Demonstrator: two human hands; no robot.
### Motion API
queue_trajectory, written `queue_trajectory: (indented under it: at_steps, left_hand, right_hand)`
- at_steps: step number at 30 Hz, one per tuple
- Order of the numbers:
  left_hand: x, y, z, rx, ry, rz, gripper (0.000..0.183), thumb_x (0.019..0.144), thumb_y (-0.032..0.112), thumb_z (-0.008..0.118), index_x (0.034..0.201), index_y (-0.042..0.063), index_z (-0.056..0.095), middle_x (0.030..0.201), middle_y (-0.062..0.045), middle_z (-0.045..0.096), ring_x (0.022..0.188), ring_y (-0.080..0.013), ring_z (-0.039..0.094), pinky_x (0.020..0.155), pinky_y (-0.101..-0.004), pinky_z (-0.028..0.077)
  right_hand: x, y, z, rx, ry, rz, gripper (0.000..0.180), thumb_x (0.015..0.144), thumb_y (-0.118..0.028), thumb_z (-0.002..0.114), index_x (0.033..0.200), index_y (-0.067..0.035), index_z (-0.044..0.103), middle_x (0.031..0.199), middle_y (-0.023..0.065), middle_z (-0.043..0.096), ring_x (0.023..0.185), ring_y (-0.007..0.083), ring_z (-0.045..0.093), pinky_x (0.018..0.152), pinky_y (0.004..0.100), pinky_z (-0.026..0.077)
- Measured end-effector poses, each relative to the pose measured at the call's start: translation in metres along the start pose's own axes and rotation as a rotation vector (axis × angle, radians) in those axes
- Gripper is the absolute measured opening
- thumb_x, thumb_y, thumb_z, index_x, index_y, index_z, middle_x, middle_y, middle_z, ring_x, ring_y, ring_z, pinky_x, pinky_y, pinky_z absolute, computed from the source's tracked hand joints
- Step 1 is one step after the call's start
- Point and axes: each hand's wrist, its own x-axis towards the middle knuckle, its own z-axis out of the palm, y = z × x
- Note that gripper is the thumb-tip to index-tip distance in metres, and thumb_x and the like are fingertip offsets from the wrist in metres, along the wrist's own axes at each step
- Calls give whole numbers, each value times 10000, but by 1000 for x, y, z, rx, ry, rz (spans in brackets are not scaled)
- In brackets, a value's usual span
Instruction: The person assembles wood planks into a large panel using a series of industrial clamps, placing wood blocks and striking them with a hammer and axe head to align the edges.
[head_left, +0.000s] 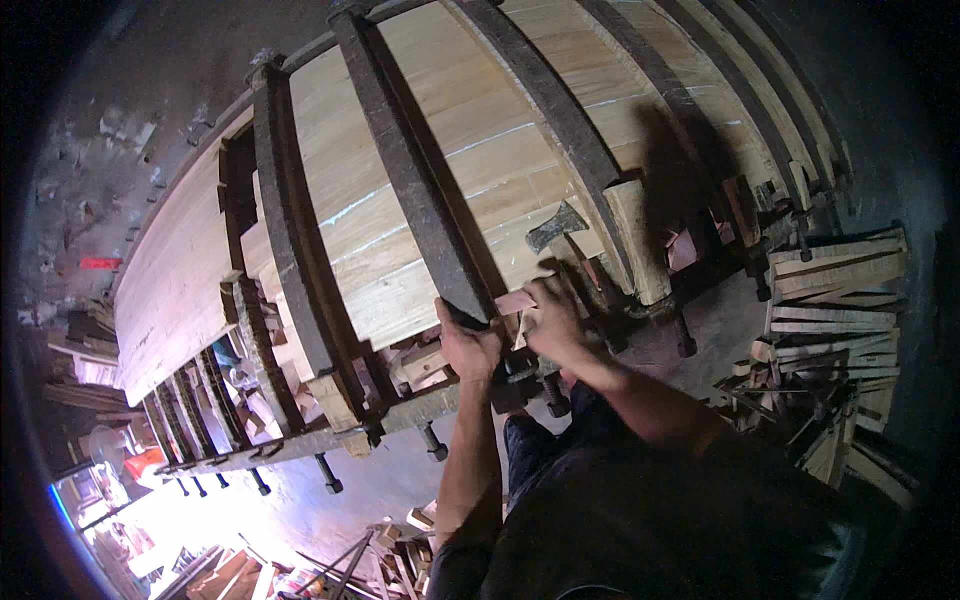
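Observation:
My left hand (471, 351) is wrapped around the near end of a dark clamp bar (420, 180), thumb up along its side. That bar lies across pale glued wooden boards (382, 292). Just right of it, my right hand (556, 321) has its fingers on a small wood block (514, 301) beside the bar's end. The fingertips of that hand are partly shadowed. A hatchet head (559, 225) rests on the boards beyond my right hand; part of its handle is in shadow. Below my hands, a threaded bolt (555, 396) hangs from the frame.
More clamp bars (555, 90) cross the boards, one with a thick wood wedge (637, 240) at its end. Bolts (327, 474) project below the near rail (405, 416). Stacked wood strips (836, 300) lie at right, with offcuts (397, 559) on the floor below.

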Motion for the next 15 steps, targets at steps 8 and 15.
queue_trajectory:
  at_steps: [8,15]
  left_hand:
    - [5,-20,4,-477,-159,-139,1033,696,65,846,1511,2,216,1336,-119,557,1174,-216,572,1007,-337,473]
    - [34,-26,6,-536,-247,-28,827,801,54,754,1472,28,271,1414,-127,456,1245,-248,493,1069,-386,429]
  right_hand:
    - [9,0,46,430,-159,206,349,831,-25,579,1176,4,623,1151,250,654,1073,414,634,929,447,509]
    - [-12,3,46,273,-274,263,255,768,-82,632,990,40,601,1055,282,645,1009,442,633,838,499,513]
